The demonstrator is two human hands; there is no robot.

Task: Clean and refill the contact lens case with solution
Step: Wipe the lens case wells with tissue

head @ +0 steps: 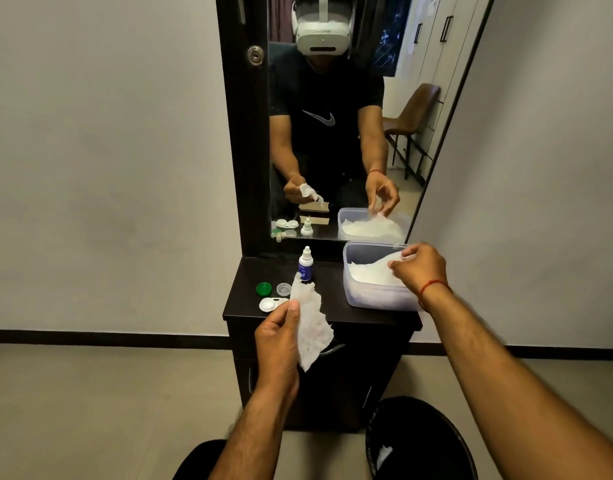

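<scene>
My left hand [279, 344] grips a crumpled white tissue [312, 323] in front of the dark dresser top [332, 306]. The white contact lens case [271, 303] lies open on the dresser, partly behind the tissue. A green cap [263, 288] and a clear cap [283, 288] sit just beyond it. The small solution bottle [305, 263] stands upright behind them. My right hand [417, 268] reaches into the clear plastic tub [374, 299] and pinches the white tissues [374, 270] inside.
A mirror [332, 133] rises behind the dresser and reflects the person and the objects. A black waste bin [419, 441] with a bit of white paper in it stands on the floor at the lower right. Dresser drawers face me below.
</scene>
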